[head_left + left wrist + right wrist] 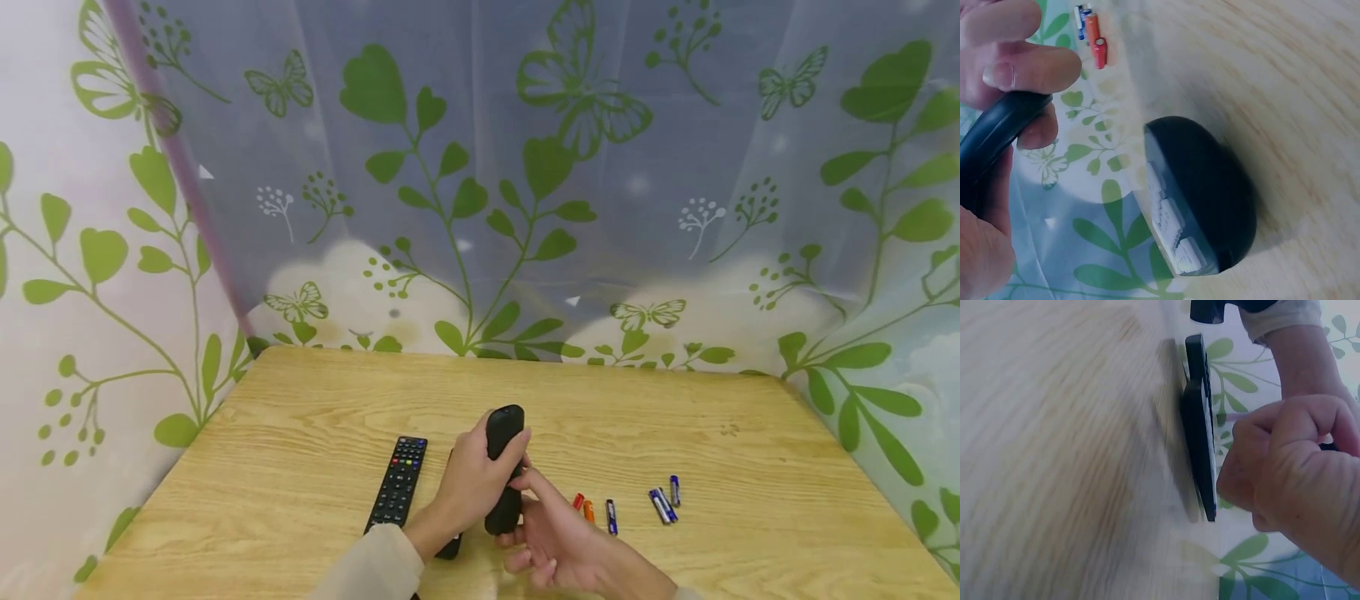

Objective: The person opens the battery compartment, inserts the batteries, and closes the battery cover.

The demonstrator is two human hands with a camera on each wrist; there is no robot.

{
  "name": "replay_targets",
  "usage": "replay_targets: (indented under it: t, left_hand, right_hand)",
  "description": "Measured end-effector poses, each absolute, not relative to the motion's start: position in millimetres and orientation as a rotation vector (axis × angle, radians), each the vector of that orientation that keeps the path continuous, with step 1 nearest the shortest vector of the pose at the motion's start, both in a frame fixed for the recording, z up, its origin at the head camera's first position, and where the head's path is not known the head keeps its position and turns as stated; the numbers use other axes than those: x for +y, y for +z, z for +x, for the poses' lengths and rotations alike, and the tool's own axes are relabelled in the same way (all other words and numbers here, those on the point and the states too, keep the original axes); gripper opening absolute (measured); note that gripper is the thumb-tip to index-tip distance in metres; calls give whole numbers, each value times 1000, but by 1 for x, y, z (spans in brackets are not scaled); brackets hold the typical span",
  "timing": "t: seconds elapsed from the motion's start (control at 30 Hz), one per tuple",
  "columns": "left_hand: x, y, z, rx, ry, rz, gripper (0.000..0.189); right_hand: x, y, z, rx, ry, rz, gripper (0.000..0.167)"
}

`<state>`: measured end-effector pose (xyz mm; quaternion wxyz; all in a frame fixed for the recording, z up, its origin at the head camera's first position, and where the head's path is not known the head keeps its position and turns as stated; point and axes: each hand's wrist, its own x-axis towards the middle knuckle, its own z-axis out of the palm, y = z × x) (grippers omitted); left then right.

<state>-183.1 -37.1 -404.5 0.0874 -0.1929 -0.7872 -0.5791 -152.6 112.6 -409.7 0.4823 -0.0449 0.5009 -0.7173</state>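
Note:
A black remote control (504,429) stands tilted in my left hand (468,471), which grips its upper part with the thumb across it. At its lower half is my right hand (562,537), the thumb against the remote's side and the other fingers bent near the bottom end. The left wrist view shows one end of the held remote (1004,140) between fingers. In the right wrist view, my right hand (1310,469) has curled fingers and mostly hides the held remote. Whether a battery cover is on it, I cannot tell.
A second remote with coloured keys (397,483) lies left of my hands. Another remote (450,547) lies partly under my left wrist. To the right are a red battery (578,501), an orange battery (588,511) and several blue ones (612,517). Patterned curtain (480,208) surrounds the wooden table (337,392).

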Motion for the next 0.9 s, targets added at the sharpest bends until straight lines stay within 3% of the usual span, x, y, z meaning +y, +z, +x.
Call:
replay_targets:
  t: [0.27, 0.43, 0.7, 0.9]
  left_hand:
    - [-38, -408, -186, -2415, -1652, -565, 35]
    - [-38, -410, -190, -2330, -1801, -536, 33]
    - [-41, -400, -185, -2150, -2116, -482, 23]
    - [-44, -382, -175, -2104, -2219, -453, 22]
  right_hand:
    - [109, -413, -159, 1083, -1743, -103, 39]
    - [111, -413, -158, 1153, -1752, -87, 44]
    - [111, -409, -153, 1739, -1615, -144, 70]
    - [114, -400, -149, 2359, -1327, -315, 67]
